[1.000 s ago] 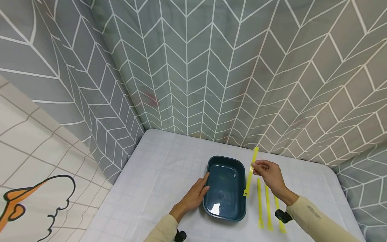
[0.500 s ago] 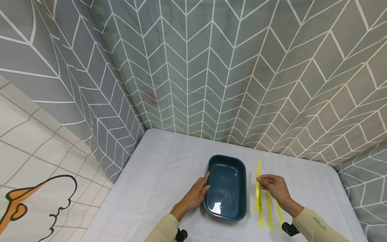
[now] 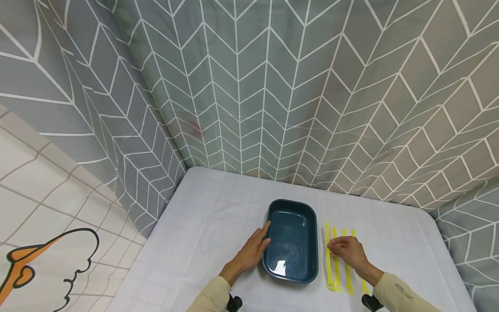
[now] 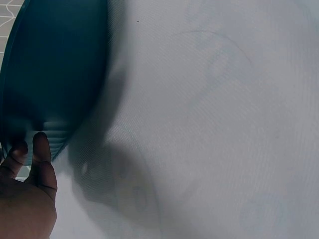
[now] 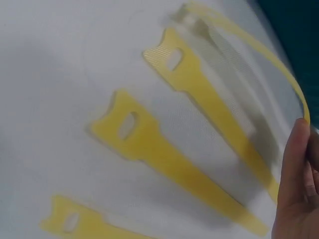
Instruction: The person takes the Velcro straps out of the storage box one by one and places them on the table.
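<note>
My right hand (image 3: 349, 251) pinches a yellow hook-and-loop cable tie (image 3: 329, 271) by its strap, right of the dark teal basin (image 3: 291, 245). In the right wrist view this tie (image 5: 269, 52) bows up from the cloth to the fingers, its slotted head low near its own shadow. Three similar ties lie beside it: one close by (image 5: 214, 112), a middle one (image 5: 169, 157) and an outer one (image 5: 84, 224). My left hand (image 3: 249, 252) rests with fairly straight fingers against the basin's left side; the left wrist view shows two digits touching its wall (image 4: 55, 74).
A white cloth (image 3: 218, 208) covers the table under everything. Grey curtains (image 3: 253, 108) with white chevron lines stand behind and at the sides. A tile-patterned sheet (image 3: 58, 182) hangs at the left.
My right hand has brought the cable tie down and nearer, from beside the basin's rim to the left end of the row of ties. The left hand and basin stay put.
</note>
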{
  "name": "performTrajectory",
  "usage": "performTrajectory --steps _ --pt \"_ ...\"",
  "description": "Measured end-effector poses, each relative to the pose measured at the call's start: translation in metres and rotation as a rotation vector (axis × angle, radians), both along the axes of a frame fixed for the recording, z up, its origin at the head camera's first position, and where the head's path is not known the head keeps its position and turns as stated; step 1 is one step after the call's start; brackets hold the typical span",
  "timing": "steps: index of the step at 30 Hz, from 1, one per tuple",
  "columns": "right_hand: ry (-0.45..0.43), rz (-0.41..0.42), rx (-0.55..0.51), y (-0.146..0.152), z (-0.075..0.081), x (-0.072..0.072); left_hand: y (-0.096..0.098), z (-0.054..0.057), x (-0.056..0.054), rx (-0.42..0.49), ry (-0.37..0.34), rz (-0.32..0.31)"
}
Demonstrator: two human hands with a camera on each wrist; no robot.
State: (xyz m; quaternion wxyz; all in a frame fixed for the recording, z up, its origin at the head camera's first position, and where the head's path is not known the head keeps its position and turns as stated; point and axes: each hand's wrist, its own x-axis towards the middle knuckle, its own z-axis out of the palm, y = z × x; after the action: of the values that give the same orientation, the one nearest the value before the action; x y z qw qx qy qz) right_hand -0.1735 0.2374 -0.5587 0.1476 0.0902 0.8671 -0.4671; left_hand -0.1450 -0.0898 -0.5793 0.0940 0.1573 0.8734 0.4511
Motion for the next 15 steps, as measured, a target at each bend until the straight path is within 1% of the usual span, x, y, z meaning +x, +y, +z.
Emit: performTrajectory --steps 4,15 --pt "-0.021 0.002 0.036 -0.0023 -0.0018 -0.0015 -0.0001 -0.0006 0.0009 -0.002 0.005 0.000" --pt "-0.014 0.028 0.132 -0.0095 -0.0027 -0.0060 -0.0002 -0.0009 -0.0009 0.006 0.001 0.004"
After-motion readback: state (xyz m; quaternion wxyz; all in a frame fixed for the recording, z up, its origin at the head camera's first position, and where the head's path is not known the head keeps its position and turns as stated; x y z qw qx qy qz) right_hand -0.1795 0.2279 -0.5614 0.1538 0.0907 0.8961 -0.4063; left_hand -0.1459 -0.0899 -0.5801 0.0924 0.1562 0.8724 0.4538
